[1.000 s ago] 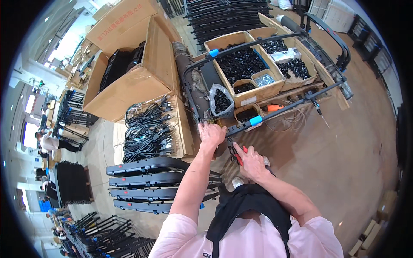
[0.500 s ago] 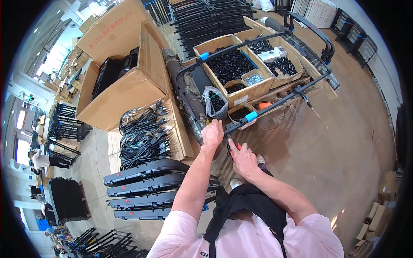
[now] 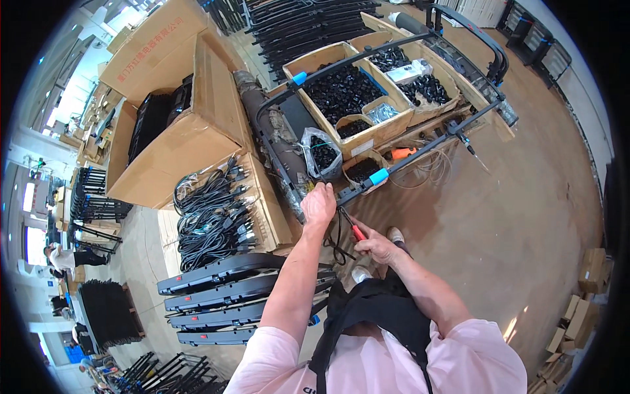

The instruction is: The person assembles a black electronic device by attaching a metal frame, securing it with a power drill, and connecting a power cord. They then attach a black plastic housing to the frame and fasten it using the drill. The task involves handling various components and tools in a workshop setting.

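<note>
A black tubular frame (image 3: 425,152) with blue sleeves lies across the bench, its near corner in front of me. At that corner my left hand (image 3: 319,205) is closed, with the fingers wrapped on the frame; whether they also hold something small is hidden. Below and to the right, my right hand (image 3: 375,245) grips a slim red-handled tool (image 3: 358,232). Its dark tip points up and left to the underside of the corner, and its exact kind is unclear. A thin black cable (image 3: 340,246) dangles in a loop from the corner, between my hands.
Cardboard bins (image 3: 367,141) of small black parts stand inside the frame, beside a plastic bag (image 3: 321,154). An orange-handled tool (image 3: 401,153) lies near them. At left are a large carton (image 3: 220,98), coiled power cords (image 3: 213,217) and stacked black curved housings (image 3: 220,302). A powered driver (image 3: 459,131) rests against the frame's right side.
My right hand has drawn down and slightly right, away from the frame corner, exposing more of the red-handled tool. The hanging cable shows more plainly. My left hand stays at the corner.
</note>
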Tool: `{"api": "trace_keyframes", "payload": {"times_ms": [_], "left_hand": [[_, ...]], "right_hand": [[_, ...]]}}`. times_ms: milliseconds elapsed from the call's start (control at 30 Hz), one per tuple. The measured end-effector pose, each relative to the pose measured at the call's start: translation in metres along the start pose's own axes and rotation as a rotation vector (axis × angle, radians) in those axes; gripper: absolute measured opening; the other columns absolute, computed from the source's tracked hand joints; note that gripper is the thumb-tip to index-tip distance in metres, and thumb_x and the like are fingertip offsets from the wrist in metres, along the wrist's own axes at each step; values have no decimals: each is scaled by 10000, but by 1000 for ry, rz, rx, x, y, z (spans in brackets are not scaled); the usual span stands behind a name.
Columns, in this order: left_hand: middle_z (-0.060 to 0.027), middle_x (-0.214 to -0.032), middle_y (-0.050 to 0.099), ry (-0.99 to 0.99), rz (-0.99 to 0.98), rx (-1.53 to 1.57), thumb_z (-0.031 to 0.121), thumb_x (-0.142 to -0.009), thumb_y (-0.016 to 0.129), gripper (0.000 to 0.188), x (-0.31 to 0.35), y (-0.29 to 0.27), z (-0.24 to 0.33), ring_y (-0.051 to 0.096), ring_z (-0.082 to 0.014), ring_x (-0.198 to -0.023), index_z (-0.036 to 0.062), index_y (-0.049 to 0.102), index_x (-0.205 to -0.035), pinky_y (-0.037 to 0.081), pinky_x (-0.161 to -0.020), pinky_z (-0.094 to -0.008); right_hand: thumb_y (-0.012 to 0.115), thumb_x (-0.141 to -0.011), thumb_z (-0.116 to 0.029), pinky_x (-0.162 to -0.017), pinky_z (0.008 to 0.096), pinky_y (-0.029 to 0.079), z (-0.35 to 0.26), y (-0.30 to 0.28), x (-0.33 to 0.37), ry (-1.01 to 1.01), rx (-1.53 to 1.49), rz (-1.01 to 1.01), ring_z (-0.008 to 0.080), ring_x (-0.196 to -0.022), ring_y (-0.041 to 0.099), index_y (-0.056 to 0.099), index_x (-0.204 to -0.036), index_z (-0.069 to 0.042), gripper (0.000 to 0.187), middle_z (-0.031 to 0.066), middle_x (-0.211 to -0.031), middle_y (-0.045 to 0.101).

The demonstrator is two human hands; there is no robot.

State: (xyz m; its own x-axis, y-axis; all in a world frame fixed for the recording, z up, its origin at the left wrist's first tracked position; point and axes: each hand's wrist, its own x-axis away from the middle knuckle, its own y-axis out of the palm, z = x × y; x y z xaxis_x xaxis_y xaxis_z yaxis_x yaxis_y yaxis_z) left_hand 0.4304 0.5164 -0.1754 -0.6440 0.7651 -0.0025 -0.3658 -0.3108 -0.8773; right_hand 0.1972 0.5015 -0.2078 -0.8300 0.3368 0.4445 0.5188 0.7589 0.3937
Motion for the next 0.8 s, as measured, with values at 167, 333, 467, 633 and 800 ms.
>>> {"api": "trace_keyframes", "payload": {"times_ms": [167,333,467,633,800], "left_hand": [[-302,-917,751,-27,-9,-14,391,-1089,537,429,-6,0,0,732,-516,-898,27,706,-936,551,-847,-611],[-303,-922,752,-80,7,4,392,-1087,540,427,-11,-3,9,732,-516,-901,28,714,-945,553,-849,-608],[-284,-877,756,-81,6,-38,377,-1080,557,402,-9,-2,8,745,-492,-842,39,712,-927,574,-793,-590],[-282,-907,758,-109,-75,-58,414,-1087,523,428,-14,1,13,747,-483,-872,54,712,-952,566,-828,-596],[-225,-797,740,-101,9,-107,383,-1067,591,370,-13,4,17,734,-455,-735,78,665,-871,576,-685,-572]], "right_hand": [[638,-831,-91,-933,428,561,-29,-1,-13,205,1185,171,351,-1114,692,362,-1658,-13,876,272,-1332,668],[579,-874,-99,-996,523,526,-27,-22,6,109,1023,133,440,-1201,687,538,-1391,102,556,353,-1213,696],[609,-911,-176,-1008,535,530,-45,-36,-7,299,1034,195,458,-1192,690,631,-1224,81,405,342,-1205,714],[723,-917,-384,-1002,544,542,-25,-65,-96,398,1064,261,467,-1181,695,642,-1239,-4,504,279,-1245,725],[774,-921,-394,-889,485,584,-24,-72,-161,267,1342,13,380,-1068,719,674,-1202,-28,472,184,-1194,743]]}}
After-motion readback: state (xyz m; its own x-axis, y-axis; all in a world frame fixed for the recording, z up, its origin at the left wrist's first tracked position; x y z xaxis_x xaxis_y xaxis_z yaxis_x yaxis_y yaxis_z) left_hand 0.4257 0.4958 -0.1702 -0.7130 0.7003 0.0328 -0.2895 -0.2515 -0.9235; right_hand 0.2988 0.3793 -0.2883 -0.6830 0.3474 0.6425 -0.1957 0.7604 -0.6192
